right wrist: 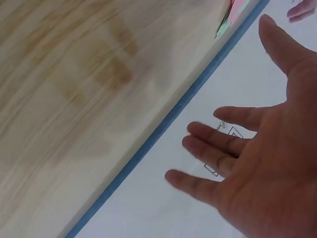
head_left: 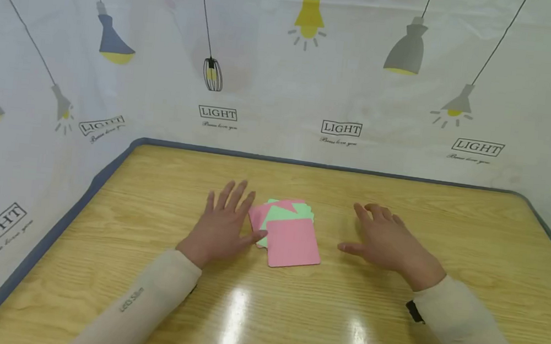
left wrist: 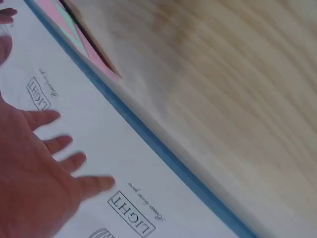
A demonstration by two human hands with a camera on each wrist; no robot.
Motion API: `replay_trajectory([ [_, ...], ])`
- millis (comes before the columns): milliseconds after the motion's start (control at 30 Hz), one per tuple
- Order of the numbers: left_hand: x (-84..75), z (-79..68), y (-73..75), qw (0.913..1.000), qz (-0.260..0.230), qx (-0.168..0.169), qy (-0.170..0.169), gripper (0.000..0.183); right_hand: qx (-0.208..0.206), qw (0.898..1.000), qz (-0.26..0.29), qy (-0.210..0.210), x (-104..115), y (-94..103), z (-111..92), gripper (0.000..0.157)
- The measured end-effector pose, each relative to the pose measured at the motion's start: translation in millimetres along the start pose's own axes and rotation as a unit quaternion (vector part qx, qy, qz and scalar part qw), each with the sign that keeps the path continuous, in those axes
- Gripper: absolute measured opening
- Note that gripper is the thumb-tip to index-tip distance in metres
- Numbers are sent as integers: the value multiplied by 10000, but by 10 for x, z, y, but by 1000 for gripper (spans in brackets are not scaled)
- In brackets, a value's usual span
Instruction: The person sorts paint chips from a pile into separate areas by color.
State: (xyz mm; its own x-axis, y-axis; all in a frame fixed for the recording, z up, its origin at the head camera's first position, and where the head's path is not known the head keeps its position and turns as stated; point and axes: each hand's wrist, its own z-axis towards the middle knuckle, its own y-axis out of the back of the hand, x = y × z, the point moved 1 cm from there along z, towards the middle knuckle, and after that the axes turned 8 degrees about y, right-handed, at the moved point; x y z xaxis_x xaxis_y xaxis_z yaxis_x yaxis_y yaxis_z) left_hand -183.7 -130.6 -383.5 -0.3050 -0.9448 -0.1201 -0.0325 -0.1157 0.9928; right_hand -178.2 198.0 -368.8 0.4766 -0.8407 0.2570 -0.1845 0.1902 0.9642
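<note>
A loose pile of pink and green square paper pieces lies on the wooden table, with a pink square (head_left: 293, 243) on top at the near side and a green sheet (head_left: 281, 213) showing behind it. My left hand (head_left: 222, 230) is at the pile's left side, fingers spread, its thumb overlapping the pile's edge in the head view. To the right of the pile and apart from it, my right hand (head_left: 388, 244) holds nothing, its fingers relaxed and thumb pointing toward the squares. Both wrist views show extended fingers with nothing in them.
The wooden table (head_left: 144, 292) has a blue edge strip (head_left: 326, 166) along its back and sides. Behind it hangs a white backdrop (head_left: 274, 83) printed with lamps and lettering. A small black piece (head_left: 415, 312) sits under the right sleeve's cuff.
</note>
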Motion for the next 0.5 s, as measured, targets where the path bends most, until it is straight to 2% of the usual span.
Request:
replay_trajectory([
  [133, -133, 50, 6, 9947, -510, 131, -888, 69, -114, 9983, -62, 568, 92, -12, 75, 83],
  [233, -233, 70, 9, 9865, -928, 369, -1297, 57, -9, 9962, -50, 875, 181, -36, 160, 73],
  [333, -321, 88, -12, 9847, -944, 621, -1326, 61, 136, 9940, 6, 1083, 267, -80, 258, 68],
  [500, -423, 114, -98, 9886, -440, 771, -1212, 79, 373, 9885, 109, 1461, 394, -176, 398, 73],
])
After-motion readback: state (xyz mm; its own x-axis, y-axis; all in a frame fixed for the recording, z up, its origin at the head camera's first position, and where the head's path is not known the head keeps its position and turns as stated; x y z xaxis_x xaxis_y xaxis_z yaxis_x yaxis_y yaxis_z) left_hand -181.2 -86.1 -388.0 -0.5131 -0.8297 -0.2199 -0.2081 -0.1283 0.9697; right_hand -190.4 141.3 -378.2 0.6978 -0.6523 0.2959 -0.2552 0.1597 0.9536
